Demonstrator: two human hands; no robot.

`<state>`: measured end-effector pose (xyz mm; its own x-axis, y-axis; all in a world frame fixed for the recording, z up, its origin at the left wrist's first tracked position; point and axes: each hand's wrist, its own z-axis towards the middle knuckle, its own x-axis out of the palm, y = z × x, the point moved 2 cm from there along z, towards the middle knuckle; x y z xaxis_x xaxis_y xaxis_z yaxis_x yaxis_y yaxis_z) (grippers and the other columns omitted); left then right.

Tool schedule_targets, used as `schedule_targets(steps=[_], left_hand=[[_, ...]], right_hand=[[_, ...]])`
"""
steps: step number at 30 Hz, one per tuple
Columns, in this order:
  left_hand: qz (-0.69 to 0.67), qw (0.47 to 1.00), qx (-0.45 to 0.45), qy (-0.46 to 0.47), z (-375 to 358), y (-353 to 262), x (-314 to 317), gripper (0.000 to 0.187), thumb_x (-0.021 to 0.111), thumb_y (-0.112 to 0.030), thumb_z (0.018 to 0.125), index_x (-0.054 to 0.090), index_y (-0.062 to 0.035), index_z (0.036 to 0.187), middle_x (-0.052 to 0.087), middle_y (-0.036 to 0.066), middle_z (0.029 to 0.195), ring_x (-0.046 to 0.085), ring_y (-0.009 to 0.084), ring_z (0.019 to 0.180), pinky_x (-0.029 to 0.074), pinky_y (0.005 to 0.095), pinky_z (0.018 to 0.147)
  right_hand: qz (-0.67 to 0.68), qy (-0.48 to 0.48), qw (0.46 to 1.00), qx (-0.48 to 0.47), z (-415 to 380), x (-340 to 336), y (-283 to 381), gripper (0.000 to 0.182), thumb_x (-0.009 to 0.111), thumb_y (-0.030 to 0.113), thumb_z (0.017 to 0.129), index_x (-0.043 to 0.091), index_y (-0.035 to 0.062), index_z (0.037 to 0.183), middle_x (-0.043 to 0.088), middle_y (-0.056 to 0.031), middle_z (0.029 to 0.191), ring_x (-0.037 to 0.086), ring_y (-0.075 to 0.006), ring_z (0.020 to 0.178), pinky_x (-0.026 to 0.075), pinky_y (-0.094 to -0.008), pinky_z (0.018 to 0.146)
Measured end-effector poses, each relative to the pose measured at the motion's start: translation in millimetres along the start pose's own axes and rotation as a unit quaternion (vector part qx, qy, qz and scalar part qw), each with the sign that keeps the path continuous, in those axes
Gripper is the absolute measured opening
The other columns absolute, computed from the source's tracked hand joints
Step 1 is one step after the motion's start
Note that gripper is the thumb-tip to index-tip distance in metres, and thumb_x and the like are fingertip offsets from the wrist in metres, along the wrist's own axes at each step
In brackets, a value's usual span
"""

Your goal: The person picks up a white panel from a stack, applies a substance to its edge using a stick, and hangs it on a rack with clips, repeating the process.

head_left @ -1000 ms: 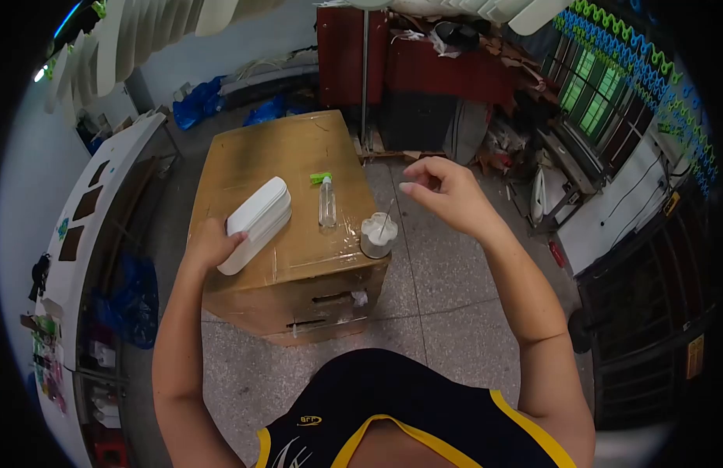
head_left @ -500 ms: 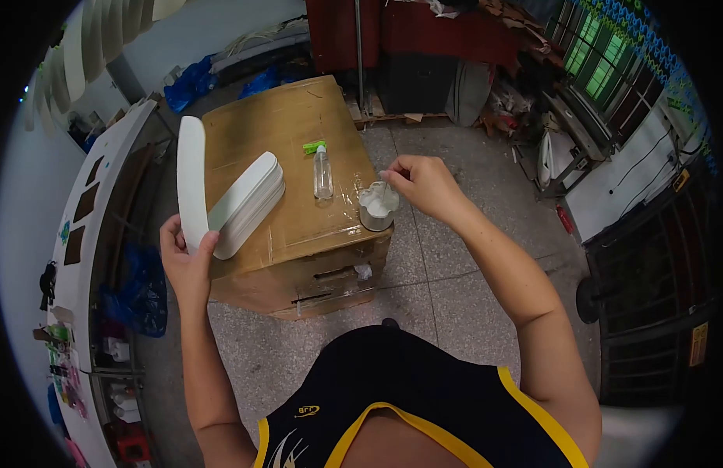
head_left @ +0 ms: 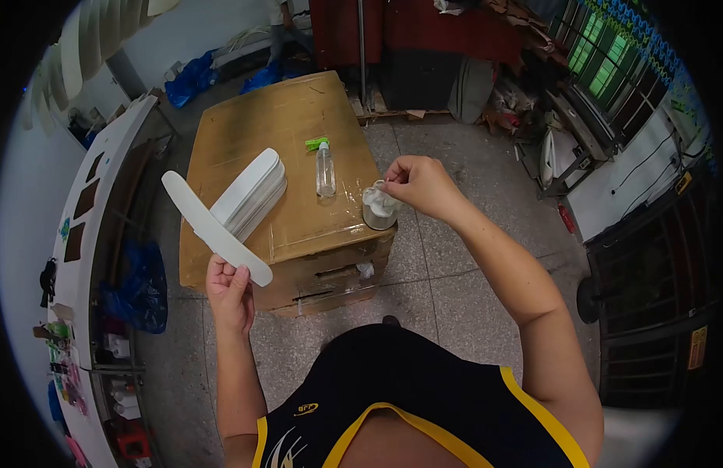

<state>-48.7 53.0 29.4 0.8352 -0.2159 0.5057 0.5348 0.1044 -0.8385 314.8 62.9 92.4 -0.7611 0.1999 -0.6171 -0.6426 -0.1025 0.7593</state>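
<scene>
My left hand (head_left: 230, 295) is closed on the lower end of a long white round-ended strip (head_left: 213, 226), which slants up to the left. Behind it, a stack of similar white strips (head_left: 256, 195) lies on a large cardboard box (head_left: 283, 101). My right hand (head_left: 414, 186) pinches at the rim of a clear cup (head_left: 379, 215) with white, soft-looking material inside. What the fingertips hold is too small to make out. A clear bottle (head_left: 325, 171) with a pale cap stands on the box, a small green packet (head_left: 316, 144) beside its top.
A long white bench (head_left: 104, 179) with assorted items runs along the left side. Blue plastic bags (head_left: 135, 296) lie under it and more at the back. Curved pale strips (head_left: 88, 47) hang at upper left. A person (head_left: 283, 23) is partly visible at the back.
My left hand has moved right and slightly down, tipping the white strip from near upright to a slant. My right hand stays at the cup. A person has come into view at the back.
</scene>
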Motion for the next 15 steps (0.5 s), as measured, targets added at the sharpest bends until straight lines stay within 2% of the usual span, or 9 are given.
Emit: schedule_targets(steps=[2,5,8,11,13,15], left_hand=[[0.043,0.998,0.008,0.037,0.6,4.9,-4.4,0.035,0.065,0.0,0.086,0.049,-0.0024,0.117,0.063,0.007,0.107,0.059,0.0136,0.098,0.046,0.0285,0.09],[0.068,0.997,0.02,0.039,-1.1,4.2,8.1,0.036,0.067,0.001,0.084,0.05,-0.0023,0.116,0.063,0.006,0.103,0.059,0.013,0.094,0.047,0.0277,0.087],[0.09,0.993,0.018,0.068,-0.5,7.9,9.8,0.032,0.065,0.002,0.085,0.052,-0.0015,0.114,0.064,0.006,0.101,0.06,0.013,0.092,0.049,0.0277,0.084],[0.081,0.993,-0.008,0.083,-0.6,10.3,15.8,0.025,0.064,0.003,0.086,0.055,-0.0002,0.109,0.065,0.006,0.098,0.061,0.0124,0.088,0.05,0.0265,0.08],[0.097,0.991,-0.01,0.092,-0.1,13.7,16.9,0.021,0.063,0.004,0.086,0.057,0.0005,0.106,0.065,0.006,0.096,0.061,0.012,0.086,0.05,0.0261,0.078],[0.112,0.988,-0.016,0.101,-1.0,15.6,17.9,0.017,0.063,0.004,0.086,0.059,0.0011,0.103,0.066,0.006,0.095,0.062,0.0117,0.084,0.051,0.0256,0.077]], right_hand=[[-0.02,0.016,1.0,0.008,0.3,-0.4,3.7,0.018,0.075,0.015,0.078,0.066,-0.001,0.08,0.067,-0.0063,0.072,0.061,-0.0105,0.066,0.049,-0.0266,0.059],[-0.038,0.022,0.999,-0.01,1.7,-0.4,5.6,0.018,0.074,0.014,0.078,0.065,-0.001,0.078,0.066,-0.006,0.07,0.061,-0.0105,0.065,0.048,-0.0266,0.059],[-0.046,0.022,0.998,-0.028,5.7,-9.2,14.2,0.017,0.074,0.014,0.078,0.064,-0.0001,0.077,0.064,-0.0042,0.068,0.058,-0.0081,0.064,0.047,-0.025,0.058],[-0.017,-0.007,1.0,-0.022,8.1,-39.7,48.4,0.017,0.074,0.013,0.079,0.062,0.0018,0.076,0.061,0.0001,0.067,0.054,-0.0049,0.063,0.044,-0.0226,0.056],[0.026,-0.038,0.997,-0.066,13.7,-65.2,64.0,0.017,0.074,0.014,0.078,0.063,0.0018,0.076,0.062,-0.0016,0.067,0.055,-0.0058,0.062,0.045,-0.022,0.057],[0.024,-0.05,0.995,-0.082,6.8,-96.2,95.8,0.016,0.073,0.015,0.08,0.063,0.003,0.077,0.06,0.0015,0.069,0.054,-0.0047,0.064,0.044,-0.0208,0.058]])
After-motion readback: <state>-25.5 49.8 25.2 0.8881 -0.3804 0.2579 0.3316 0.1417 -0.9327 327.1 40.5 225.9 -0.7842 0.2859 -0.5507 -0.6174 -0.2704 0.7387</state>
